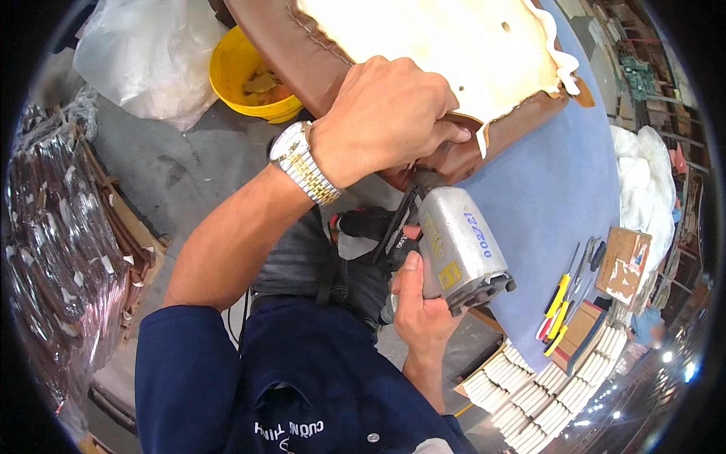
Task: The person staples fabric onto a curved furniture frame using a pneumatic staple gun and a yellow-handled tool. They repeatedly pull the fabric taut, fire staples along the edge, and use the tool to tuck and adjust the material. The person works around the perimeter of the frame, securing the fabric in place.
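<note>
Navy sleeves and shirt front are filling the lower edge, nearest the camera. Right hand (418, 314): fingers are wrapping tight around the grip of a grey pneumatic staple gun (457, 250), whose nose is pointing up against the corner of a brown leather seat cover (291, 49). Left hand (386, 117): wearing a metal wristwatch (304, 163), it is curling closed over the folded edge of that cover, pinching the leather down at the corner just above the gun's nose. Seat panel (431, 45): pale underside is facing up, the cover is wrapping around its rim, white padding (563, 57) is showing along the right edge; the piece is lying at the near-left edge of a table covered in blue cloth (552, 189).

Farther right on the table: yellow-handled tools (558, 310), a small cardboard box (624, 265), rows of white staple strips (541, 393). White wadding (643, 181) is piling at the table's far right.

On the floor, left: a yellow bucket (231, 72) holding scraps, a clear plastic bag (147, 53), bundles of brown pieces in plastic wrap (57, 250).
</note>
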A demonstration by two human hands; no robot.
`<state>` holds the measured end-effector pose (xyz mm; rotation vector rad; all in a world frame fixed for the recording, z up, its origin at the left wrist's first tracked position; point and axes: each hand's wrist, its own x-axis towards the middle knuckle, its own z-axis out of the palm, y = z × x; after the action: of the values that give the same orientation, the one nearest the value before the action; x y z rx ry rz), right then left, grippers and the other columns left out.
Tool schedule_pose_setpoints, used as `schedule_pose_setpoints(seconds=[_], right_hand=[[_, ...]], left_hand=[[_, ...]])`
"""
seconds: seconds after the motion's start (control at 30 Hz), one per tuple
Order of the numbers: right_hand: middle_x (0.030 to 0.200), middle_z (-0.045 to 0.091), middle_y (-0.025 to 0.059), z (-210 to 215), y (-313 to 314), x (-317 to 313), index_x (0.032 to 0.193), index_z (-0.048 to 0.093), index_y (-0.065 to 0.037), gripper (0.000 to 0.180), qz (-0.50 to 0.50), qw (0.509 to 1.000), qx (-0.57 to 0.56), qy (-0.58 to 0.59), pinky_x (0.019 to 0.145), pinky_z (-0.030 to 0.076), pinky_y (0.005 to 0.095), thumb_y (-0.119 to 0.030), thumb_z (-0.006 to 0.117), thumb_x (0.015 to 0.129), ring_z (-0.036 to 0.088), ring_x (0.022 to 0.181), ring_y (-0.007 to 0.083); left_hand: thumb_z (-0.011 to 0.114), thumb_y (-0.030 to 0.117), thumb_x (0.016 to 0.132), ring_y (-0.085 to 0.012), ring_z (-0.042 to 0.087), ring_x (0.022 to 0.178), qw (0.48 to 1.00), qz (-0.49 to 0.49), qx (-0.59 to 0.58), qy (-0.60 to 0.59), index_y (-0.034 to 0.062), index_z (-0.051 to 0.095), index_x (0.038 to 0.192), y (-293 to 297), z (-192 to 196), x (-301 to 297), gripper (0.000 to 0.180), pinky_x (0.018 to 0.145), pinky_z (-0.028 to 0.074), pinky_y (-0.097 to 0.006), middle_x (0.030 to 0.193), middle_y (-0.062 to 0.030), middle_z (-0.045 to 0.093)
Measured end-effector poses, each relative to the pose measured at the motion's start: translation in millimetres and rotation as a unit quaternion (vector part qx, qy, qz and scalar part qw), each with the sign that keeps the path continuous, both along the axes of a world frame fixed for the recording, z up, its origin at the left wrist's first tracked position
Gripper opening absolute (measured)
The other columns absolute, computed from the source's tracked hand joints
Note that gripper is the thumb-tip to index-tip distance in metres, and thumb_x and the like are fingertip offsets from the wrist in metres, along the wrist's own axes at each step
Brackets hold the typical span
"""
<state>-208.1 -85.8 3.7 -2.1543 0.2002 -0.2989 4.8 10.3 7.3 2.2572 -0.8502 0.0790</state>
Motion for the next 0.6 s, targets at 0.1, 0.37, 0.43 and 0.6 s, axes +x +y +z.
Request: schedule_pose_setpoints(seconds=[0.1, 0.37, 0.43, 0.6], right_hand=[[0.112, 0.07, 0.0177, 5, 3, 0, 0.14, 0.045, 0.006, 0.045, -0.029, 0.999, 0.001, 0.02, 0.051, 0.048, 0.0235, 0.007, 0.056, 0.097, 0.058, 0.059, 0.0091], [0.107, 0.072, 0.0134, 18, 4, -4, 0.136, 0.051, 0.004, 0.043, -0.011, 0.99, -0.13, 0.054, 0.051, 0.047, 0.0229, 0.009, 0.059, 0.094, 0.057, 0.059, 0.0085], [0.106, 0.073, 0.0127, 24, 2, -2, 0.135, 0.052, 0.003, 0.043, 0.014, 0.982, -0.176, 0.068, 0.052, 0.046, 0.0224, 0.009, 0.06, 0.093, 0.057, 0.059, 0.0081], [0.113, 0.073, 0.0134, 21, -7, 3, 0.123, 0.066, 0.0, 0.035, -0.061, 0.991, 0.002, 0.115, 0.083, 0.051, 0.0345, 0.005, 0.07, 0.089, 0.068, 0.093, 0.0209]], left_hand=[[0.077, 0.042, 0.084, -0.0334, 0.067, 0.06, 1.0, 0.005, -0.017, 0.003, 0.0086, 0.081, 0.085, 0, 0, -2, 0.033, 0.061, 0.053, -0.04, 0.062, -0.0138, 0.067], [0.08, 0.039, 0.08, -0.0345, 0.068, 0.063, 0.999, 0.005, -0.033, -0.016, 0.007, 0.078, 0.077, 2, -7, -10, 0.032, 0.061, 0.053, -0.042, 0.066, -0.0123, 0.067], [0.08, 0.039, 0.079, -0.035, 0.067, 0.064, 0.999, -0.001, -0.026, -0.02, 0.0067, 0.077, 0.076, 1, -9, -10, 0.032, 0.061, 0.053, -0.043, 0.067, -0.0121, 0.067], [0.078, 0.047, 0.082, -0.0369, 0.068, 0.064, 0.999, -0.004, -0.028, -0.043, 0.0082, 0.079, 0.082, 0, -11, -2, 0.038, 0.061, 0.054, -0.043, 0.067, -0.014, 0.068]])
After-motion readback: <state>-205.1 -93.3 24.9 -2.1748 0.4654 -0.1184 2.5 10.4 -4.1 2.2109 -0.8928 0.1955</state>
